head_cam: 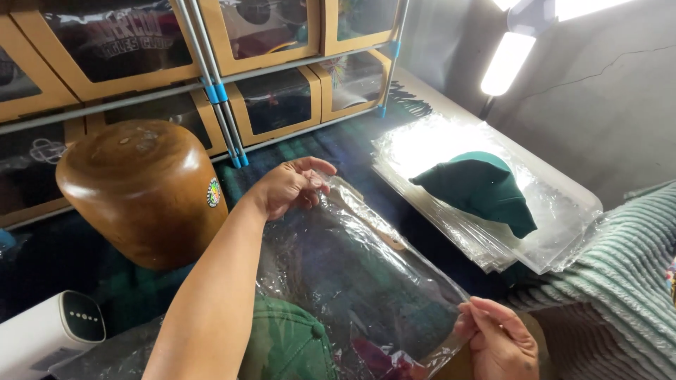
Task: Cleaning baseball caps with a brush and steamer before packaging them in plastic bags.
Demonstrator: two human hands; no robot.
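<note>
Plastic bag [352, 274] stretches between left hand [289, 186] and right hand [500, 341].

The wooden hat block [144, 190] blocks the left, the stack of plastic bags [556, 218] the right; dark cloth between lies open

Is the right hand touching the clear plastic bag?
Touching. The head view shows the right hand pinching the near corner of the clear plastic bag, with its fingertips on the film.
</note>
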